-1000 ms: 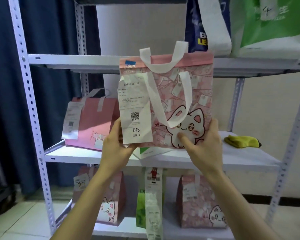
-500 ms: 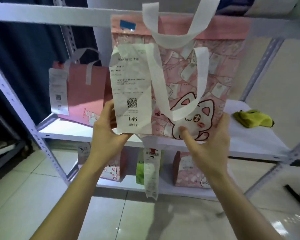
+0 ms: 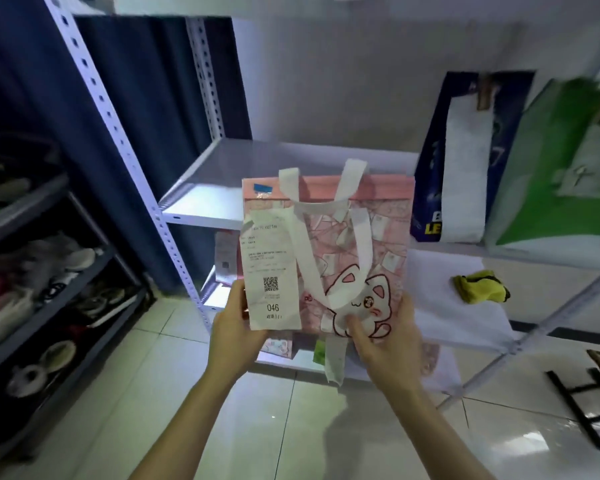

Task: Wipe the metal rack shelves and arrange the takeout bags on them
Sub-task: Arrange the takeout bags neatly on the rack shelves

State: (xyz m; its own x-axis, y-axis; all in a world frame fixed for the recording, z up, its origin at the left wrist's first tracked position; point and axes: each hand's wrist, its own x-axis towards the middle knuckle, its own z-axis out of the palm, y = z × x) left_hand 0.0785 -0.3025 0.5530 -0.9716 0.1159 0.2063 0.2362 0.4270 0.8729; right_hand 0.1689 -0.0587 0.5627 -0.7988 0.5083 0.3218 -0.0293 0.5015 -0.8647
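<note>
Head view: I see both hands holding the pink cat bag (image 3: 361, 244) up in front of the metal rack (image 3: 118, 140).
My left hand (image 3: 234, 327) grips its lower left corner beside the receipt (image 3: 272, 271); the right hand (image 3: 388, 337) pinches the lower right, thumb on the print. Behind the pink cat bag, a blue bag (image 3: 465, 157) and a green bag (image 3: 561, 168) crowd the shelf's right end, and a yellow cloth (image 3: 480, 285) lies on the shelf below.

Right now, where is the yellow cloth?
The yellow cloth lies at right in the head view, on the white shelf, right of the pink cat bag and below the green bag.
</note>
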